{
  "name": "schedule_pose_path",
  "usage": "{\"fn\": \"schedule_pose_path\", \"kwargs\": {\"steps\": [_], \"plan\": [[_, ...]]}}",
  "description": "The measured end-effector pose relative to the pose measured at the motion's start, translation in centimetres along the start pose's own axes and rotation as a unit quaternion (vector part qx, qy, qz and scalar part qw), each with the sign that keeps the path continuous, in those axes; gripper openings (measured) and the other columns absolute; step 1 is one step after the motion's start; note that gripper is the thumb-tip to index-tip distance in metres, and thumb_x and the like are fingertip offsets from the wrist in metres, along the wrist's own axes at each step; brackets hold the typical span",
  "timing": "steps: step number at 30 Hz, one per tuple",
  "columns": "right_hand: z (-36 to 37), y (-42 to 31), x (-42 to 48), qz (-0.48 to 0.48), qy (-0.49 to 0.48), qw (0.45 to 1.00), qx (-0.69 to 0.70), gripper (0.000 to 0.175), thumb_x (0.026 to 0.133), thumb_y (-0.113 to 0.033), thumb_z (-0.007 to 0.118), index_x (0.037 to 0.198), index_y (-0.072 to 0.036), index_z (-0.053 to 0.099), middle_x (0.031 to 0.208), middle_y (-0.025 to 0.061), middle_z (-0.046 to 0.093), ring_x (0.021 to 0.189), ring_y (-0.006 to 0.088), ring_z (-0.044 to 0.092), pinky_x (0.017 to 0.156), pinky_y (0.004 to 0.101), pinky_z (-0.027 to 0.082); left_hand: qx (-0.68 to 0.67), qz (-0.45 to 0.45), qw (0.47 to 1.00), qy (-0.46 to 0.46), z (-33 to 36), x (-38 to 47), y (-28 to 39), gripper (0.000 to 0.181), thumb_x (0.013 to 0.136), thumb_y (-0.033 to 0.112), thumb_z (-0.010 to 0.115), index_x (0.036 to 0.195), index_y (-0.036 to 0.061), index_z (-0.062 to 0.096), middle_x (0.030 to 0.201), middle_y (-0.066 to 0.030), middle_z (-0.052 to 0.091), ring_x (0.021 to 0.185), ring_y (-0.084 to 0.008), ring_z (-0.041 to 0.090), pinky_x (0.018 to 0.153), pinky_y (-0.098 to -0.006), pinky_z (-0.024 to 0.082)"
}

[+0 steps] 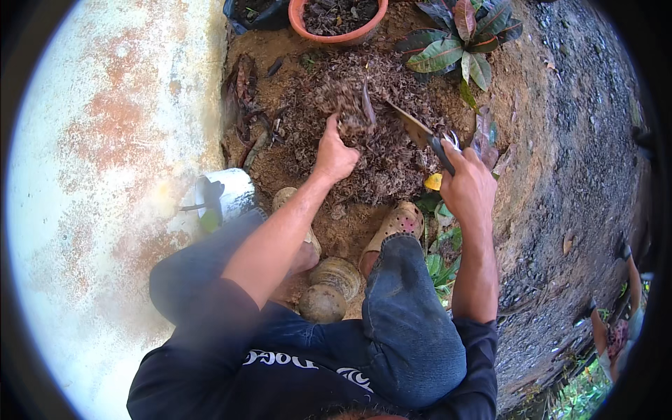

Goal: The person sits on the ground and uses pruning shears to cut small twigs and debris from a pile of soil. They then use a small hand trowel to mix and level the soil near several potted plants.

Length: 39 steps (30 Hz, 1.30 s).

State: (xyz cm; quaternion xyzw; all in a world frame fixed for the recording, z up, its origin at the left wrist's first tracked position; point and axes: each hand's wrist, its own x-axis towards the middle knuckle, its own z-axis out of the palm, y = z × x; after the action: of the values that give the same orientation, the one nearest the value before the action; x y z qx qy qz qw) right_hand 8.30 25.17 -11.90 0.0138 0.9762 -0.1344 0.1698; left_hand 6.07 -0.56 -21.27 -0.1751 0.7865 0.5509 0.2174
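A heap of loose brown fibrous plant matter (388,173) lies on the soil in front of my feet. My left hand (337,157) grips a blurred clump of the same matter (341,102) at the heap's middle, its fingertips hidden by the fibres. A thin dark strip, perhaps a dry leaf (368,102), stands out of the clump. In my right hand (471,184) is a knife (415,126) by its dark handle. Its brownish blade slants up and left over the heap, a little apart from my left hand.
Past the heap stand an orange plant pot (338,38) of soil, a dark planting bag (252,16) and a croton plant (467,42). A weathered wall (121,157) runs along the left. A white cylinder (231,194) leans beside my knee. Another person (619,325) is at far right.
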Motion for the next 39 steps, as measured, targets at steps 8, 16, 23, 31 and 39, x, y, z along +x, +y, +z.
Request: {"fn": "schedule_pose_path", "kwargs": {"steps": [8, 16, 23, 31, 39], "plan": [[-2.5, -1.0, -2.9, 0.009, -0.024, 0.999, -0.036, 0.051, 0.081, -0.005, 0.060, 0.129, -0.021, 0.068, 0.093, 0.0109, 0.061, 0.093, 0.0301, 0.066, 0.077, 0.0449, 0.052, 0.228, -0.118, 0.957, -0.135, -5.4, -0.7, 1.2, 0.100, 0.072, 0.012, 0.084, 0.158, 0.0194, 0.033, 0.153, -0.0208, 0.043, 0.137, -0.0354, 0.047, 0.119, -0.0437, 0.035], [-1.7, -1.8, -2.6, -0.030, -0.076, 0.994, -0.066, 0.053, 0.079, -0.007, 0.064, 0.130, -0.022, 0.068, 0.094, 0.0104, 0.061, 0.093, 0.0289, 0.065, 0.080, 0.0430, 0.051, 0.287, 0.166, 0.943, 0.027, -3.5, 2.7, 7.4, 0.042, 0.086, 0.023, 0.071, 0.126, 0.0093, 0.066, 0.108, -0.0128, 0.071, 0.081, -0.0223, 0.069, 0.082, -0.0378, 0.056], [-1.9, -1.3, -3.7, -0.021, -0.075, 0.996, -0.040, 0.051, 0.079, -0.005, 0.061, 0.127, -0.021, 0.069, 0.100, 0.0116, 0.065, 0.095, 0.0287, 0.067, 0.083, 0.0446, 0.053, 0.565, 0.161, 0.807, -0.058, 3.6, 5.2, 8.2, 0.046, 0.085, 0.040, 0.075, 0.108, 0.0006, 0.070, 0.112, -0.0149, 0.066, 0.109, -0.0304, 0.063, 0.092, -0.0501, 0.051], [-3.1, -0.9, -3.6, -0.003, -0.087, 0.995, -0.041, 0.048, 0.079, -0.009, 0.066, 0.126, -0.021, 0.070, 0.096, 0.0105, 0.063, 0.091, 0.0290, 0.067, 0.079, 0.0433, 0.055, 0.278, 0.060, 0.958, -0.039, 1.6, 3.0, 7.9, 0.029, 0.081, 0.030, 0.082, 0.094, 0.0060, 0.072, 0.110, -0.0132, 0.064, 0.104, -0.0312, 0.063, 0.094, -0.0455, 0.050], [-6.0, 1.2, -4.4, 0.079, -0.046, 0.996, -0.013, 0.048, 0.080, -0.011, 0.067, 0.127, -0.020, 0.070, 0.092, 0.0107, 0.063, 0.086, 0.0319, 0.067, 0.078, 0.0450, 0.053, 0.230, -0.084, 0.953, 0.178, -12.4, 2.5, 6.3, 0.037, 0.086, 0.028, 0.080, 0.112, 0.0040, 0.071, 0.108, -0.0140, 0.073, 0.093, -0.0223, 0.070, 0.086, -0.0368, 0.055]]}}
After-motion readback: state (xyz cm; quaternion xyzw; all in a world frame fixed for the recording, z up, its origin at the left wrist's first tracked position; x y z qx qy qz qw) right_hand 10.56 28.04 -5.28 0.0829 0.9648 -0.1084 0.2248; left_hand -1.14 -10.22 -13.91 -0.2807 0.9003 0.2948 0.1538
